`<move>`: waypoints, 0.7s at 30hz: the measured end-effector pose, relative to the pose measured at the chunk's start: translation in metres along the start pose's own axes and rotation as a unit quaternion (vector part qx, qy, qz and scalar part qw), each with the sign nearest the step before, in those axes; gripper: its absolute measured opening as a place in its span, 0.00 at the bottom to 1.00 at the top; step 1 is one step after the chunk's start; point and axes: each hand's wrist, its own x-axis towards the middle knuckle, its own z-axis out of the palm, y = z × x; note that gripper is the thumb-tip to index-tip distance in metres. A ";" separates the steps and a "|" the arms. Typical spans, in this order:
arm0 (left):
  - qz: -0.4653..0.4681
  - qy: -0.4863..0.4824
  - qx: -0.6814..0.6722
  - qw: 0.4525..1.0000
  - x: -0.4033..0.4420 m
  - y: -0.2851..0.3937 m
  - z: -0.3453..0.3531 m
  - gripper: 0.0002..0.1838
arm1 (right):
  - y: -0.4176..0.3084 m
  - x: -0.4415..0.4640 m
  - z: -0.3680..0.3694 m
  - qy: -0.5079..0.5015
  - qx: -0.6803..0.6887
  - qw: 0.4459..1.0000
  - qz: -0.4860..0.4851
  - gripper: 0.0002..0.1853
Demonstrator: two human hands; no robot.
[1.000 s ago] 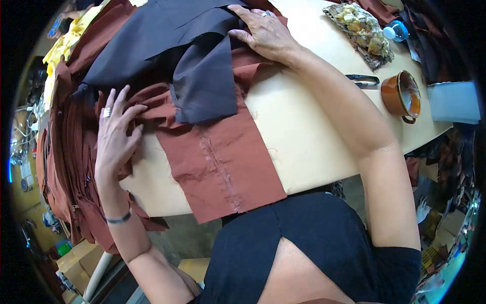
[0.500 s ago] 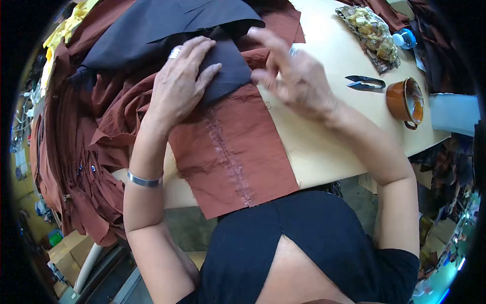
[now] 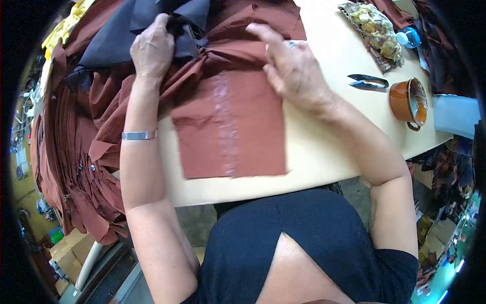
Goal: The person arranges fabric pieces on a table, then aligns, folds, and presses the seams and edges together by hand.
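My left hand (image 3: 153,49) is closed on bunched dark navy fabric (image 3: 114,40) at the upper left, with its fingertips partly hidden in the folds. My right hand (image 3: 298,73) is held by the right edge of the reddish-brown fabric (image 3: 258,121), index finger stretched out and thumb apart. Whether it touches the cloth I cannot tell. Down the middle of the brown piece runs a pale, puckered seam strip (image 3: 226,126). This piece lies flat near the table's front edge, and its far part is pulled into folds toward my left hand.
Black thread snips (image 3: 368,81) lie on the pale table (image 3: 324,147) beside a brown pot (image 3: 405,101). Behind them are a patterned pouch (image 3: 372,35) and a blue-capped bottle (image 3: 408,38). A heap of gathered brown cloth (image 3: 76,152) hangs over the left side.
My left hand has moved left and away from me, dragging the dark fabric with it. The brown piece has slid away from my body and straightened. My right hand has shifted slightly.
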 end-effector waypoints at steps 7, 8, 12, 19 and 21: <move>-0.090 -0.130 -0.051 0.986 -0.018 0.023 -0.010 0.19 | 0.006 0.008 -0.008 0.022 0.088 0.995 0.051 0.40; -0.062 -0.057 -0.088 0.992 -0.020 0.025 -0.014 0.19 | 0.007 0.008 -0.006 0.029 0.083 0.996 0.025 0.41; 0.158 0.250 -0.073 0.953 -0.022 0.043 -0.037 0.20 | 0.006 0.008 -0.014 -0.005 0.056 0.997 0.045 0.38; 0.282 -0.010 -0.036 0.959 -0.068 0.076 -0.053 0.10 | 0.013 0.007 -0.007 0.016 0.182 0.983 0.032 0.40; 0.203 -0.039 -0.053 0.977 -0.067 0.065 -0.047 0.13 | 0.014 0.008 -0.005 0.032 0.177 0.984 0.003 0.41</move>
